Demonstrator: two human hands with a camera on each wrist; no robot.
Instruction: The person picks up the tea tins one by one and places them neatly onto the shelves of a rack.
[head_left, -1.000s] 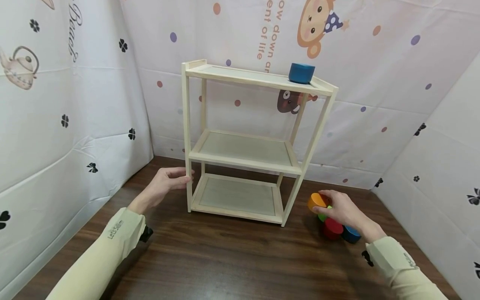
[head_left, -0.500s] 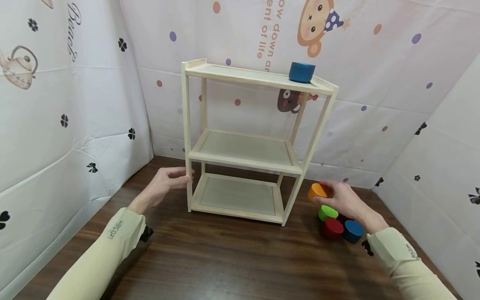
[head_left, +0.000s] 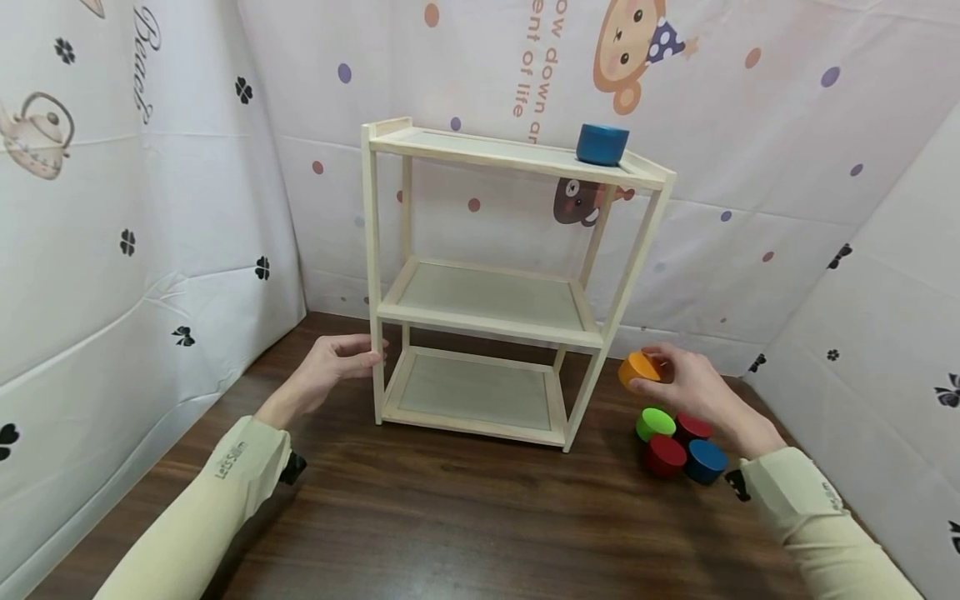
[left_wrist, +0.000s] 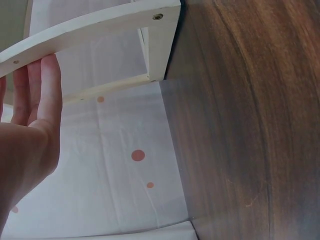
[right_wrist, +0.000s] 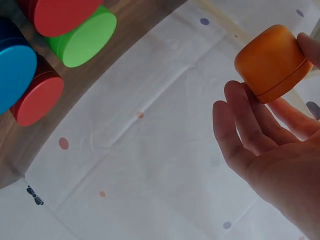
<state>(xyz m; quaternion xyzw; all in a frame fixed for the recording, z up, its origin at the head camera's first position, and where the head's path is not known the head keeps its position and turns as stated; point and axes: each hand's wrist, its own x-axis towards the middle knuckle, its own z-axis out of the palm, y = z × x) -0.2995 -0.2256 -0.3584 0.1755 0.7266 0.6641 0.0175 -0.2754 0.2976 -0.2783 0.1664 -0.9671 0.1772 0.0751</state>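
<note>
My right hand (head_left: pixel 693 383) pinches an orange round lidded container (head_left: pixel 639 371) between thumb and fingers, raised above the table to the right of the shelf. In the right wrist view the orange container (right_wrist: pixel 272 62) is tilted. My left hand (head_left: pixel 330 367) holds the front left post (head_left: pixel 377 383) of a pale wooden three-tier shelf (head_left: pixel 487 329), low down. The left wrist view shows the fingers (left_wrist: pixel 50 90) against that post; the thumb is out of sight there. On the shelf's top tier, at the right end, stands a blue round container (head_left: pixel 602 145).
Below my right hand, a green container (head_left: pixel 656 423), two red containers (head_left: pixel 666 456) and a blue container (head_left: pixel 707 462) stand close together on the dark wooden table (head_left: pixel 450 517). Printed white cloth (head_left: pixel 750 150) hangs behind and on both sides.
My right hand has lifted the orange container up off the group, uncovering the green one and the rear red one. The left hand stays on the post.
</note>
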